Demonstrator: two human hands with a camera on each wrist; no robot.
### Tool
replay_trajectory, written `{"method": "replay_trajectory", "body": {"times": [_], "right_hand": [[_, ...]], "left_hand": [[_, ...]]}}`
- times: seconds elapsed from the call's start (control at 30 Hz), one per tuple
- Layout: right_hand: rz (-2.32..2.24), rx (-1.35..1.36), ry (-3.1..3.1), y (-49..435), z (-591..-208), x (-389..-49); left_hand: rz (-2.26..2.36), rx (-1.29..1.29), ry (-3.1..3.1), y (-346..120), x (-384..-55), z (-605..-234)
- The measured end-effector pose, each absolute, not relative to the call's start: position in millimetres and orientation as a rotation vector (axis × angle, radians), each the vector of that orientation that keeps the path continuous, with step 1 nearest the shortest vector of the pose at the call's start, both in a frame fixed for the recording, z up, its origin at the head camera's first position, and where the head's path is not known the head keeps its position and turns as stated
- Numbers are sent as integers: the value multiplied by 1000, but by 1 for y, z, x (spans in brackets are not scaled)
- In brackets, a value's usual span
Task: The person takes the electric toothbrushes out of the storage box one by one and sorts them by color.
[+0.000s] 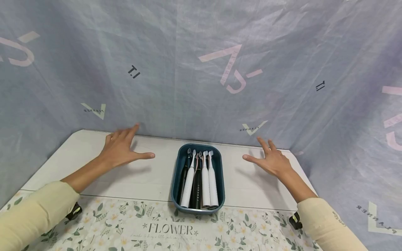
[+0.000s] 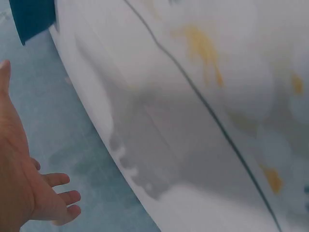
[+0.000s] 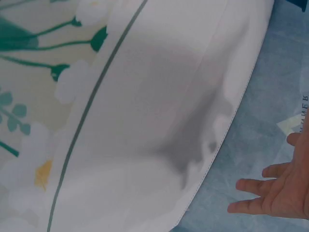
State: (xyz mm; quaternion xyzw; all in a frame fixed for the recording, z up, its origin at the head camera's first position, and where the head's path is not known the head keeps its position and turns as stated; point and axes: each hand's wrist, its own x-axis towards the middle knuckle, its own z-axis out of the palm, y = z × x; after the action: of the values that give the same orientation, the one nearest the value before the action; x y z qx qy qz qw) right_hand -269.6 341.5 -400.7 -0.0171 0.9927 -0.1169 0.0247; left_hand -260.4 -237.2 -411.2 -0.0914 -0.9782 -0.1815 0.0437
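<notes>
A dark teal bin (image 1: 223,174) stands at the middle of the table, holding several electric toothbrushes, some white and some black. One white toothbrush (image 1: 188,186) leans beside a black toothbrush (image 1: 197,184), heads toward the far end. To the left of the bin my left hand (image 1: 120,148) hovers above the table, thumb and fingers spread, holding nothing. On the other side my right hand (image 1: 272,158) hovers likewise, fingers spread and apart from the bin. A corner of the bin (image 2: 34,19) shows in the left wrist view.
The tabletop bears a white cloth with a flowered part (image 1: 110,223) along the near side. A grey printed curtain (image 1: 176,87) hangs behind the table and at both sides. Dark wrist straps show at both sleeves.
</notes>
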Motion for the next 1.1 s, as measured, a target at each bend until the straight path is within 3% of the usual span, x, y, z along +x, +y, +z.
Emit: {"method": "replay_trajectory", "body": {"times": [0.37, 1.1], "right_hand": [[-463, -112, 3057, 327, -406, -264], [-659, -240, 3002, 283, -413, -257]], "left_hand": [[-896, -326, -3023, -194, -236, -414], [-1153, -560, -2974, -119, -191, -427]]}}
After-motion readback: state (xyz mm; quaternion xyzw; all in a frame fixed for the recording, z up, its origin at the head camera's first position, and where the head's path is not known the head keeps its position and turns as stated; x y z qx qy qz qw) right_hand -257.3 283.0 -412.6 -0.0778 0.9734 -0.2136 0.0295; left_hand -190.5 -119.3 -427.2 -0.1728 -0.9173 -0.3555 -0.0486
